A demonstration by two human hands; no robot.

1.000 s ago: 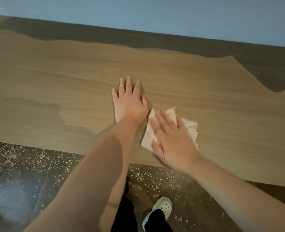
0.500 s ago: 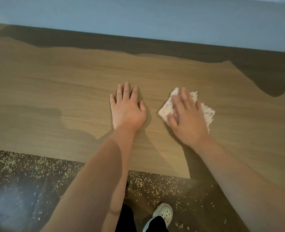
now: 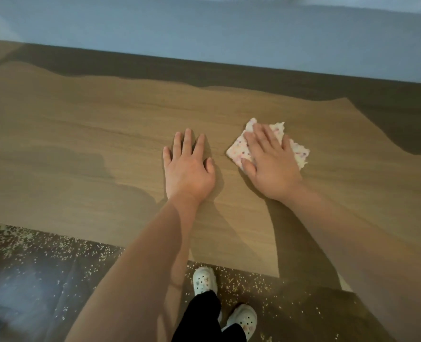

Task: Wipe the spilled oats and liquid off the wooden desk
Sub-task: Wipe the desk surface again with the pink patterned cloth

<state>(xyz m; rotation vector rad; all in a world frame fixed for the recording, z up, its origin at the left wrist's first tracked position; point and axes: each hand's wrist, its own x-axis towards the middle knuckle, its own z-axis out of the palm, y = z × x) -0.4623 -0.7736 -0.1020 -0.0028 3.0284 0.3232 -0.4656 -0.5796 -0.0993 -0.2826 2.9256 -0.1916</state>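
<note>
Head view: flat palm on the cloth, wiping the desk

The right hand [image 3: 270, 166] lies on a folded white speckled cloth [image 3: 238, 149], fingers straight and spread over it, not curled round it. The cloth sits on the wooden desk [image 3: 81, 144], right of centre and toward the far side. The left hand [image 3: 188, 172] is just to its left, palm down on bare wood with fingers relaxed and holding nothing, apparently as a brace.

No oats or wet patch show plainly on the desktop. Oats [image 3: 81, 250] are scattered over the dark floor [image 3: 44, 280] along the near edge, around the shoes [image 3: 204, 280].

The step looks like a finishing pass. To do it well, press evenly through the whole palm so the cloth does not bunch. Overlap the strokes, and gather any grains inside the cloth rather than sweeping them over the near edge onto the floor
</note>
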